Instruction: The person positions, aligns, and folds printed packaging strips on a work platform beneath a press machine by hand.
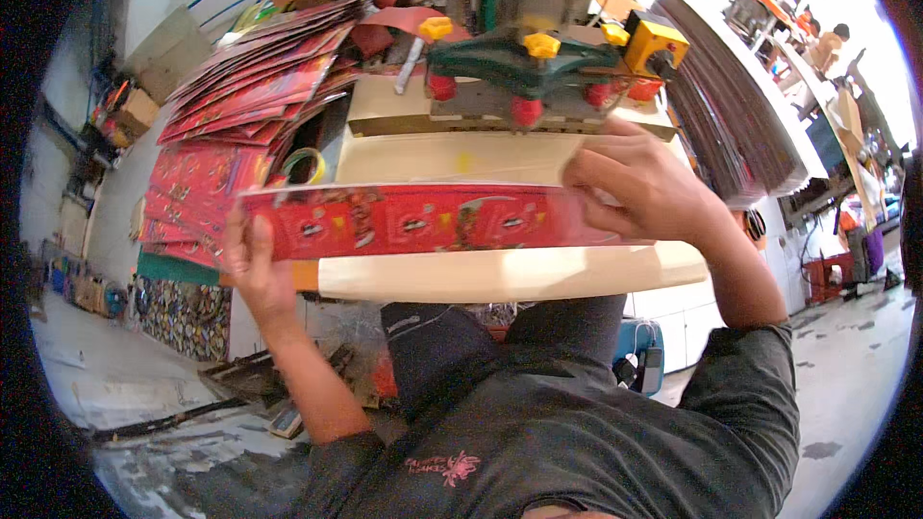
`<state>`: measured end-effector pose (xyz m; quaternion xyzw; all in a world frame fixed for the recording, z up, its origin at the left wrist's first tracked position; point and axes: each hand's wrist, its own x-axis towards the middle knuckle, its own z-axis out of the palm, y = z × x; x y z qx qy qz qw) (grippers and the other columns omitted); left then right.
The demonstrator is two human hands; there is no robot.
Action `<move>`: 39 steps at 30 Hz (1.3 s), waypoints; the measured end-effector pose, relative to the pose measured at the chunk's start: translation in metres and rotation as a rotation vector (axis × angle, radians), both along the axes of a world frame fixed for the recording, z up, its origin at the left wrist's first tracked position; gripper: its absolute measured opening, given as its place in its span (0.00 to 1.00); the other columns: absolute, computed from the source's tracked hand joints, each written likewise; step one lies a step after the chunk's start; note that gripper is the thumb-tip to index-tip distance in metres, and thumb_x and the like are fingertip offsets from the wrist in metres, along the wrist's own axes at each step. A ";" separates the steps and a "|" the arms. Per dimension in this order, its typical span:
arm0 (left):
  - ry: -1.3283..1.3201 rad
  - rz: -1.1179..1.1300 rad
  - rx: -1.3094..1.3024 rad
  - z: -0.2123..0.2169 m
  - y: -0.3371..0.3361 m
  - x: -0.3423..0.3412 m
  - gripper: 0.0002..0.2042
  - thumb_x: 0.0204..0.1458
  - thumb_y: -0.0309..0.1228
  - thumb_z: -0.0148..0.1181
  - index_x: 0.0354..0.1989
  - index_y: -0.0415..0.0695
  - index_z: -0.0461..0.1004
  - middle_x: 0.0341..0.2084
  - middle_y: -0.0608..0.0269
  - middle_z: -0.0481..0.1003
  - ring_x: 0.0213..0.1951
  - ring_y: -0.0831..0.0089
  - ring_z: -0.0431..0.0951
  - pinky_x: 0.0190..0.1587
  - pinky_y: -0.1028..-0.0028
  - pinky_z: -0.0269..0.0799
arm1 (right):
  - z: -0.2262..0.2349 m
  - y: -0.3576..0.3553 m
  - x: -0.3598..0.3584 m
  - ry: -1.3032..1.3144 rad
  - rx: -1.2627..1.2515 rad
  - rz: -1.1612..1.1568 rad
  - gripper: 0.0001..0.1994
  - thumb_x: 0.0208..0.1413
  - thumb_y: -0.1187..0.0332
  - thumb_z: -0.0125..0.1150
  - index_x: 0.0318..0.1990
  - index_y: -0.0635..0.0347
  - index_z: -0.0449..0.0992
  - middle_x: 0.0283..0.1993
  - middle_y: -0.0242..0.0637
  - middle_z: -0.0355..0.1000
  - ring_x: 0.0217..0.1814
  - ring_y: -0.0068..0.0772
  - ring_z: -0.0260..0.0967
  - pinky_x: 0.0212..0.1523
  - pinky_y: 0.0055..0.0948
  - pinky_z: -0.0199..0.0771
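A long red printed cardboard strip (pixel 413 221) stretches level across the front of the pale work board (pixel 519 274). At its left end my left hand (pixel 255 264) grips it, thumb on the printed face and the other fingers behind. My right hand (pixel 635 183) is closed, with bent fingers at the strip's right end; motion smears the fingertips. Behind the strip stands a machine with a dark green clamping head (pixel 524 58), yellow knobs and red feet, above a raised wooden block (pixel 394 108).
Red printed sheets (pixel 250 86) lie piled at the left, beside a roll of tape (pixel 305 166). A yellow control box (pixel 658 43) sits right of the machine. Tall stacks of flat board (pixel 735 96) stand farther right. A blue container (pixel 639 356) is below the table.
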<state>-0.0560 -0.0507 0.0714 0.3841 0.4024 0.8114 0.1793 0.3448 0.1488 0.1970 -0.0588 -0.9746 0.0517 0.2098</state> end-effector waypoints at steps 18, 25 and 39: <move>-0.071 0.059 -0.075 -0.012 -0.051 -0.101 0.24 0.69 0.30 0.59 0.72 0.44 0.64 0.63 0.56 0.73 0.61 0.64 0.75 0.64 0.54 0.73 | -0.018 -0.007 0.257 0.046 0.120 -1.370 0.08 0.65 0.68 0.59 0.48 0.60 0.76 0.42 0.55 0.79 0.48 0.61 0.79 0.43 0.51 0.76; -0.048 0.120 -0.079 -0.006 -0.052 -0.103 0.24 0.69 0.30 0.58 0.72 0.42 0.63 0.63 0.55 0.73 0.61 0.64 0.75 0.64 0.55 0.73 | -0.062 -0.005 0.114 0.237 -0.177 -0.762 0.09 0.60 0.75 0.65 0.47 0.58 0.79 0.45 0.42 0.82 0.51 0.46 0.81 0.53 0.43 0.79; 0.002 0.094 -0.045 -0.001 -0.055 -0.103 0.26 0.69 0.30 0.58 0.75 0.43 0.62 0.68 0.56 0.69 0.64 0.61 0.73 0.66 0.53 0.70 | -0.084 -0.004 -0.009 0.265 -0.653 -0.224 0.08 0.62 0.71 0.68 0.46 0.61 0.81 0.40 0.42 0.82 0.42 0.43 0.82 0.44 0.36 0.79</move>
